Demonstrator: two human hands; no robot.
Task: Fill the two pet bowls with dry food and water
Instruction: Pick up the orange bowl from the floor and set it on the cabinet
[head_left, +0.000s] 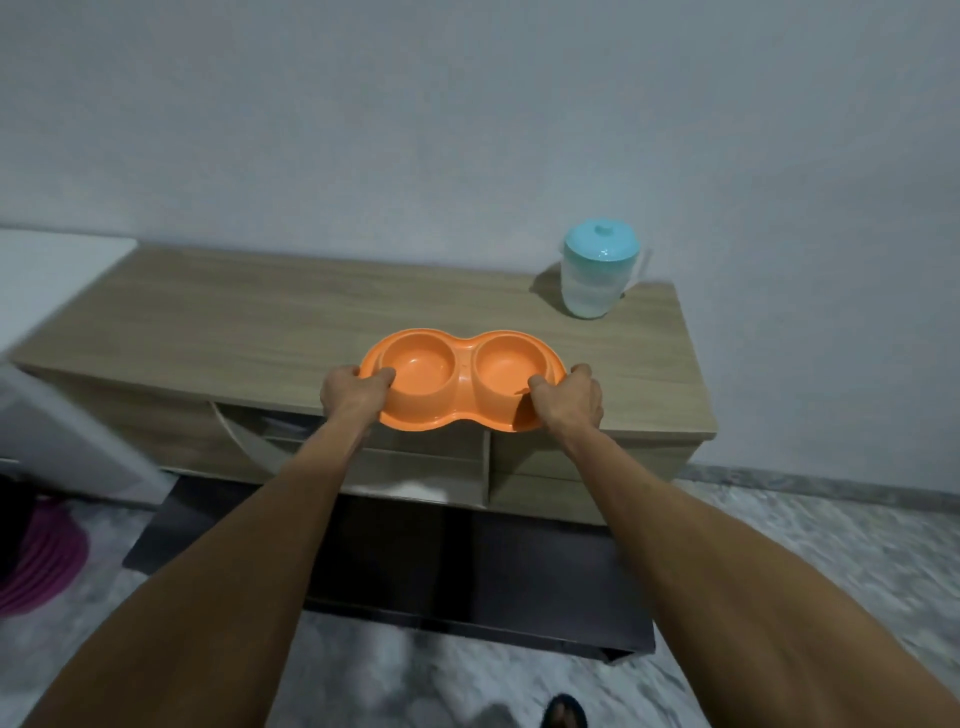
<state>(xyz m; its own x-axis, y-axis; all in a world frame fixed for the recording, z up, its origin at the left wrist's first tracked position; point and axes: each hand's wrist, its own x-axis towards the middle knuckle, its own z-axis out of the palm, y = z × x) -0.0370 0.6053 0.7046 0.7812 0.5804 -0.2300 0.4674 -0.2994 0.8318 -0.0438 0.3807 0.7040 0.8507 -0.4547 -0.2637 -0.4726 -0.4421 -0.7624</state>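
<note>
An orange double pet bowl (461, 364) with two round wells, both empty, is at the front edge of a low wooden cabinet (260, 322). My left hand (353, 389) grips its left end, thumb curled over the rim into the left well. My right hand (569, 397) grips its right end the same way. I cannot tell whether the bowl rests on the cabinet top or is held just above it. A clear plastic jug (597, 275) with a teal lid stands at the cabinet's back right corner.
A white appliance (62, 405) stands at the left of the cabinet. A dark mat (415, 561) lies on the marbled floor below. A pink cloth (36, 561) sits at the far left. A sandalled foot (563, 712) shows at the bottom.
</note>
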